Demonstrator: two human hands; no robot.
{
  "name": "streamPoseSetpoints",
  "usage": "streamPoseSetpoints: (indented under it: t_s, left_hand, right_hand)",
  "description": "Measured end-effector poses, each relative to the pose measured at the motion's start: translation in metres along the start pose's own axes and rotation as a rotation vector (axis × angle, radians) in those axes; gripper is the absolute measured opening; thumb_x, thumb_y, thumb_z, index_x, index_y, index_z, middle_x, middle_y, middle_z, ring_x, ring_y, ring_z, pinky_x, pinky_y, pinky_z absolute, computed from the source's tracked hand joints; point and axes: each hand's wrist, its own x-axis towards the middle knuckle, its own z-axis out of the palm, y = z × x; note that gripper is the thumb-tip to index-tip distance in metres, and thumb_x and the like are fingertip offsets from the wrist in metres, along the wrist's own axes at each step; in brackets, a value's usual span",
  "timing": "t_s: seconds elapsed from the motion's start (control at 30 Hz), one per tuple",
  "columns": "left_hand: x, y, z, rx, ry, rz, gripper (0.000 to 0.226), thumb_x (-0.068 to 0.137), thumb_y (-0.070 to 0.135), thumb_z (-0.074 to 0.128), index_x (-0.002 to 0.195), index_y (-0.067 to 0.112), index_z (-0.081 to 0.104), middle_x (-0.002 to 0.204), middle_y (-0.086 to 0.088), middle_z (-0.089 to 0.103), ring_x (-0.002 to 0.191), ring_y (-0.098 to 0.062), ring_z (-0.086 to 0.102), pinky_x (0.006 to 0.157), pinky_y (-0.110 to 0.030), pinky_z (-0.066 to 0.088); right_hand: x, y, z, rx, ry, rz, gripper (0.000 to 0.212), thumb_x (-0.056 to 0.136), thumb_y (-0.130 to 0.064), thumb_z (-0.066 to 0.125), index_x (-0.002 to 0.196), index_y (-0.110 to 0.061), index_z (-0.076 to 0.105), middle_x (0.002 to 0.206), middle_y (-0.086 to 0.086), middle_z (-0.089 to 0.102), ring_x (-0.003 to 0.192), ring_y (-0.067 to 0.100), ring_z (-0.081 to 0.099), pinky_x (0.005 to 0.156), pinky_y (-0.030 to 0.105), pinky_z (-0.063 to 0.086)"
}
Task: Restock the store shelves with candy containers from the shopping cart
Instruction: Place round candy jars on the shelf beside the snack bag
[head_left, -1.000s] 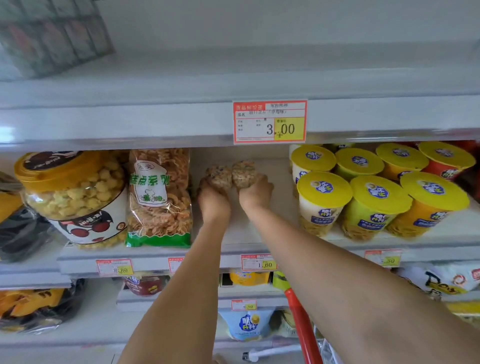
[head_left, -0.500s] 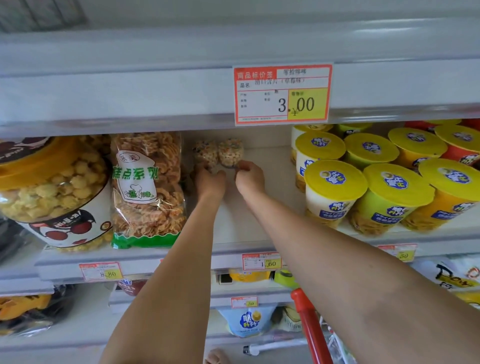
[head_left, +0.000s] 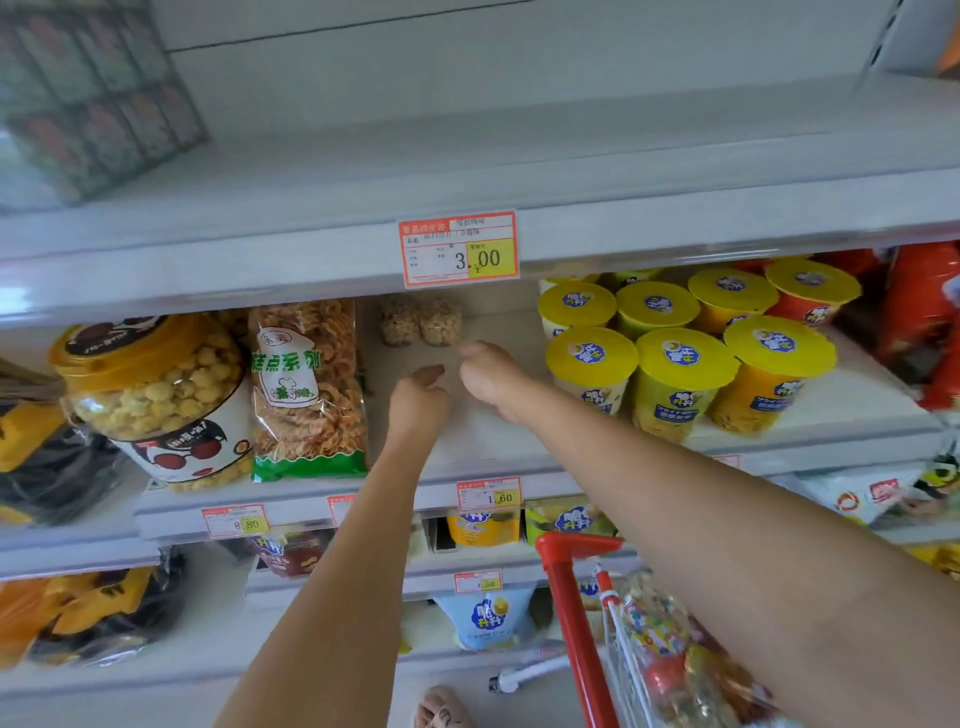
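Open lane: I see a bare strip of the middle shelf (head_left: 498, 431) running front to back; the left hand (head_left: 418, 400) and right hand (head_left: 491, 374) fit in it side by side.
Left wall: a tall snack bag (head_left: 306, 384) stands along the strip.
Right wall: rows of yellow-lidded cups (head_left: 680, 374).
Back: two candy containers (head_left: 421, 321) close the lane.
Overhead: the upper shelf edge (head_left: 260, 270) and its price tag (head_left: 460, 248) hang over the entry.
Below: a red cart handle (head_left: 571, 582) rises under the right forearm.

The left forearm (head_left: 337, 597) and right forearm (head_left: 727, 519) are bare from the lower frame edge up to the bare left hand (head_left: 418, 400) and right hand (head_left: 491, 374). At bottom centre shows a pale, blurred shoe tip (head_left: 441, 709).
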Motion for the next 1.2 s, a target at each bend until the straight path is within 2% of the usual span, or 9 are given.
streamPoseSetpoints:
  t_s: [0.1, 0.23, 0.37, 0.57, 0.67, 0.8, 0.9, 1.07, 1.2]
  left_hand:
    - [-0.046, 0.004, -0.003, -0.077, 0.065, 0.056, 0.035, 0.086, 0.0, 0.043, 0.11, 0.011, 0.066, 0.106, -0.012, 0.067, 0.1, -0.032, 0.063, 0.087, -0.038, 0.052]
    - [-0.134, 0.023, 0.011, -0.028, 0.046, 0.16, 0.018, 0.093, 0.017, 0.052, 0.078, 0.012, 0.061, 0.071, -0.003, 0.065, 0.074, -0.026, 0.065, 0.072, -0.036, 0.052]
    - [-0.208, 0.037, 0.038, 0.2, -0.153, 0.284, 0.035, 0.091, 0.029, 0.056, 0.066, 0.005, 0.054, 0.057, -0.007, 0.053, 0.054, -0.017, 0.046, 0.054, -0.026, 0.036]
    - [-0.266, 0.039, 0.09, 0.414, -0.782, 0.297, 0.029, 0.08, 0.05, 0.067, 0.088, 0.024, 0.058, 0.088, 0.013, 0.057, 0.078, -0.002, 0.055, 0.063, -0.01, 0.039]
    - [-0.279, 0.038, 0.109, 0.491, -0.906, 0.239, 0.043, 0.082, 0.057, 0.061, 0.103, 0.019, 0.056, 0.102, 0.003, 0.058, 0.091, -0.013, 0.056, 0.077, -0.022, 0.043]
    - [-0.27, 0.04, 0.125, 0.486, -0.77, 0.207, 0.046, 0.086, 0.061, 0.053, 0.099, 0.017, 0.054, 0.101, -0.004, 0.062, 0.089, -0.02, 0.059, 0.078, -0.031, 0.047]
    - [-0.26, 0.04, 0.136, 0.495, -0.771, 0.219, 0.049, 0.09, 0.056, 0.05, 0.114, 0.014, 0.059, 0.112, -0.005, 0.065, 0.099, -0.02, 0.061, 0.083, -0.031, 0.046]
    - [-0.247, 0.041, 0.159, 0.403, -0.607, 0.135, 0.037, 0.091, 0.036, 0.059, 0.119, 0.011, 0.058, 0.112, -0.007, 0.063, 0.099, -0.024, 0.061, 0.083, -0.032, 0.05]
    - [-0.232, 0.04, 0.167, 0.315, -0.407, 0.106, 0.031, 0.089, 0.019, 0.062, 0.118, 0.009, 0.058, 0.094, -0.004, 0.063, 0.081, -0.022, 0.063, 0.076, -0.036, 0.056]
  right_hand:
    - [-0.053, 0.0, -0.035, -0.112, -0.132, -0.055, 0.033, 0.094, 0.0, 0.041, 0.121, 0.005, 0.057, 0.12, 0.021, 0.059, 0.112, 0.034, 0.057, 0.088, 0.031, 0.049]
    - [-0.119, 0.03, -0.085, -0.308, -0.234, -0.123, 0.025, 0.094, -0.013, 0.052, 0.071, -0.006, 0.056, 0.068, 0.008, 0.058, 0.057, 0.019, 0.058, 0.05, 0.02, 0.047]
    - [-0.173, 0.071, -0.132, -0.577, -0.26, -0.11, 0.034, 0.095, -0.028, 0.054, 0.071, -0.005, 0.059, 0.071, 0.011, 0.063, 0.06, 0.02, 0.057, 0.057, 0.025, 0.045]
    - [-0.215, 0.128, -0.175, -0.922, -0.479, 0.064, 0.04, 0.091, -0.041, 0.06, 0.064, -0.012, 0.051, 0.059, 0.004, 0.048, 0.05, 0.017, 0.044, 0.053, 0.027, 0.036]
    - [-0.223, 0.149, -0.184, -0.947, -0.519, 0.14, 0.046, 0.09, -0.047, 0.059, 0.061, -0.015, 0.045, 0.058, 0.001, 0.042, 0.05, 0.018, 0.038, 0.058, 0.03, 0.036]
    - [-0.235, 0.156, -0.189, -0.898, -0.567, 0.228, 0.039, 0.082, -0.054, 0.065, 0.099, -0.019, 0.059, 0.101, 0.003, 0.056, 0.086, 0.023, 0.057, 0.076, 0.035, 0.048]
    - [-0.245, 0.163, -0.19, -0.851, -0.687, 0.346, 0.082, 0.075, -0.043, 0.076, 0.143, -0.02, 0.035, 0.144, 0.007, 0.038, 0.115, 0.029, 0.056, 0.089, 0.039, 0.053]
    - [-0.252, 0.176, -0.192, -0.841, -0.587, 0.177, 0.076, 0.075, -0.037, 0.078, 0.139, -0.017, 0.041, 0.139, 0.003, 0.04, 0.083, 0.015, 0.058, 0.067, 0.023, 0.051]
    - [-0.253, 0.186, -0.215, -0.695, -0.43, 0.148, 0.067, 0.073, -0.045, 0.078, 0.129, -0.021, 0.05, 0.125, -0.001, 0.052, 0.1, 0.019, 0.06, 0.084, 0.031, 0.05]
